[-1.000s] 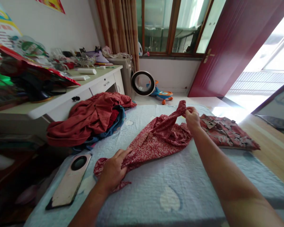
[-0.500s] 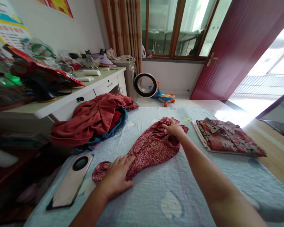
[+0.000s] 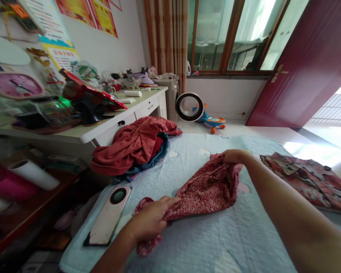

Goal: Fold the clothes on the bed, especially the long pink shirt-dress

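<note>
View from the head camera over a bed covered with a pale blue quilt (image 3: 216, 242). A red floral garment (image 3: 207, 187) lies bunched across the middle of the quilt, running from near left to far right. The left hand (image 3: 152, 223) is closed on the near end of the garment, fingers pinching a gathered fold against the quilt. The right hand (image 3: 234, 156) rests on the far end with its fingers curled into the cloth, gripping it. A phone (image 3: 108, 216) lies face down just left of the left hand, close to the quilt's left edge. A loose pile of red and blue clothes (image 3: 136, 144) sits at the far left of the bed, beside a cluttered desk (image 3: 102, 131). A folded patterned garment (image 3: 309, 182) lies flat at the right, near the right forearm. Risks, as judged: the thin, gathered cloth could slip from either pinch if drawn taut unevenly; a leftward sweep of the left hand could push the phone off the bed; the right forearm could drag across and disturb the folded patterned garment.
</note>
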A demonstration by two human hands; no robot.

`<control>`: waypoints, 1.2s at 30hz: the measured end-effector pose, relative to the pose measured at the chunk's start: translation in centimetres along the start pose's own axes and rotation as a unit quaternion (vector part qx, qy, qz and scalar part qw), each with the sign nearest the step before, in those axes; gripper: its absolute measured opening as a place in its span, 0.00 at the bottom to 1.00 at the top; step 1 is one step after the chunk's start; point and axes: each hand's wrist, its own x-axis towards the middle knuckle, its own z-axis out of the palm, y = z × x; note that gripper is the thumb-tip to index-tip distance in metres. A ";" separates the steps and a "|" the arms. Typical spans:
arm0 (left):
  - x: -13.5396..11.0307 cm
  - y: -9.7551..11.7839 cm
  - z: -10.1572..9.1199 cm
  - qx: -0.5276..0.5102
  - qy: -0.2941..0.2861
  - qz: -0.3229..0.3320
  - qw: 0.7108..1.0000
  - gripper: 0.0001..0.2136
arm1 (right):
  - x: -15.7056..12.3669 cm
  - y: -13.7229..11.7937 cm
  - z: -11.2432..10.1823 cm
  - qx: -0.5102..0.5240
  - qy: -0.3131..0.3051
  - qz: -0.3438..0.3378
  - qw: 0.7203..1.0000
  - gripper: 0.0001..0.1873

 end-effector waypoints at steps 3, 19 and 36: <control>0.5 0.2 -3.5 -0.063 -0.027 0.029 0.997 0.37 | 2.3 -2.3 -1.0 0.110 -0.096 0.022 0.989 0.03; 4.6 -7.3 -17.0 0.330 0.354 -0.264 0.834 0.28 | 10.8 -19.1 7.6 0.550 -0.149 -0.024 0.821 0.17; 8.1 -10.1 -14.7 0.324 0.356 -0.235 0.845 0.29 | -6.2 6.4 -0.9 0.027 0.144 0.068 0.987 0.19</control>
